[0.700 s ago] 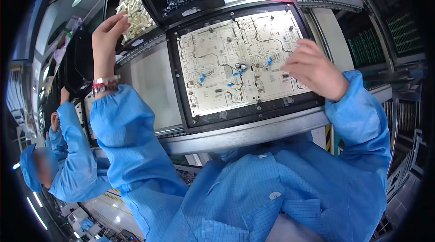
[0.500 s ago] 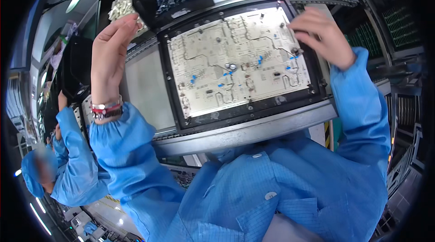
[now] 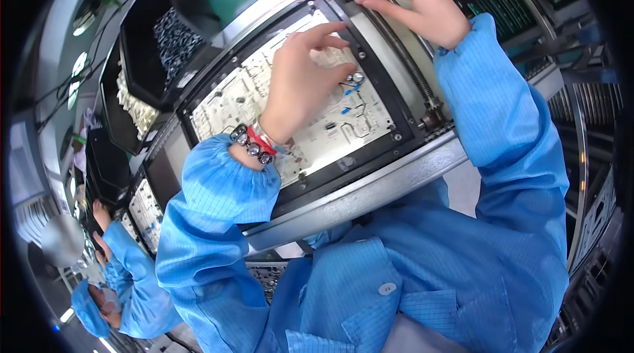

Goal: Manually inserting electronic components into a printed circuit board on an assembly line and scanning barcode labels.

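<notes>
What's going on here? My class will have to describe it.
A person in a blue smock has their left hand over a printed circuit board set in a black frame, its fingers spread. The right hand is beyond the frame's right side, fingers bunched; whether they hold anything is unclear. Black bins of small dark parts and pale parts stand to the left.

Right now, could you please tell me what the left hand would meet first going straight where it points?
The left hand would probably meet the right side of the black frame around the circuit board first, though it may pass above, since depth is unclear.
</notes>
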{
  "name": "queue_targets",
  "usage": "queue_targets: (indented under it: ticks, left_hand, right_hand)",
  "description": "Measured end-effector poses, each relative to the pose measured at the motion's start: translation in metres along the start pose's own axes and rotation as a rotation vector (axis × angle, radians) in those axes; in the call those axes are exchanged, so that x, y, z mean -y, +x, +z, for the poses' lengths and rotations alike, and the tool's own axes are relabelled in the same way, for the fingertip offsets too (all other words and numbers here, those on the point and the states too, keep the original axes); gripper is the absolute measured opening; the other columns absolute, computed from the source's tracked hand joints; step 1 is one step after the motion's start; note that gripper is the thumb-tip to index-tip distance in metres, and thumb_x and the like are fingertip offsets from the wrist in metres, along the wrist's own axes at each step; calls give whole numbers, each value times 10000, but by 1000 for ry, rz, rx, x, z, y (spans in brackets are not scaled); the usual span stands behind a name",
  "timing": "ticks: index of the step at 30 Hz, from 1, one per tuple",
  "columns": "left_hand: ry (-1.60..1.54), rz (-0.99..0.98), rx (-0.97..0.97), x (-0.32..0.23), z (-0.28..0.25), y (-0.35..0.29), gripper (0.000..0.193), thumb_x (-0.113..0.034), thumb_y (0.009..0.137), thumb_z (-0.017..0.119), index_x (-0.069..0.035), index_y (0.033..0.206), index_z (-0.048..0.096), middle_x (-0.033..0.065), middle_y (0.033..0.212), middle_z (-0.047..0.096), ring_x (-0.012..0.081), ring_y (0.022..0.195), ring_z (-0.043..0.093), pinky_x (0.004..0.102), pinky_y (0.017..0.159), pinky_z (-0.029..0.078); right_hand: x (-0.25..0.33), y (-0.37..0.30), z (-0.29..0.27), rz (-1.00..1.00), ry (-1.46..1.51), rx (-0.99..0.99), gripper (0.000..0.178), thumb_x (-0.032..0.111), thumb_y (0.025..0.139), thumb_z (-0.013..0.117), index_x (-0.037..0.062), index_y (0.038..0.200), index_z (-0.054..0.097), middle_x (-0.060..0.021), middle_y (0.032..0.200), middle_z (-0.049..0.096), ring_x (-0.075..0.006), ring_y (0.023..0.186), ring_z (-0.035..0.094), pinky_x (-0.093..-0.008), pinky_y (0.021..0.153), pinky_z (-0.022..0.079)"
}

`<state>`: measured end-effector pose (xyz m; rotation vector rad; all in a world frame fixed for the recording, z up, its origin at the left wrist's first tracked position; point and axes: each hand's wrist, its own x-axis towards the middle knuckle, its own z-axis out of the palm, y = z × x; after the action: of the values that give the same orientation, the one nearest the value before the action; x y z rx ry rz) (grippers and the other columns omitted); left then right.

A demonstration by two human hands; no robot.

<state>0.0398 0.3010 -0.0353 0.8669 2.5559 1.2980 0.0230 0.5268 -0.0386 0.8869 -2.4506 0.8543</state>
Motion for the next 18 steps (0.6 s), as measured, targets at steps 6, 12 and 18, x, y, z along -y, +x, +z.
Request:
queue_targets:
  ticks: [6, 12, 18]
  left_hand:
    - [185, -103, -102, -1, 9, 3, 486, -52, 641, 736, -55, 1110, 610, 40, 909, 692, 205, 860, 573, 323, 807, 452]
    - [276, -84, -115, -1, 5, -1, 474, -71, 642, 739, -48, 1096, 604, 34, 893, 686, 214, 861, 574, 334, 813, 451]
    - [304, -107, -100, -1, 3, -1, 449, -74, 646, 738, -43, 1076, 612, 35, 901, 680, 217, 871, 572, 339, 808, 453]
  right_hand:
    - [-7, -4, 4, -335, -92, -237, 119, 130, 812, 617, 23, 849, 652, -97, 825, 638, -276, 806, 574, -364, 780, 443]
    - [3, -6, -3, -83, 137, -62, 171, 188, 843, 587, 25, 839, 641, -80, 817, 619, -267, 831, 551, -356, 815, 411]
    - [3, -7, -1, -88, 162, -69, 167, 182, 846, 585, 25, 839, 641, -81, 818, 619, -263, 834, 551, -353, 813, 409]
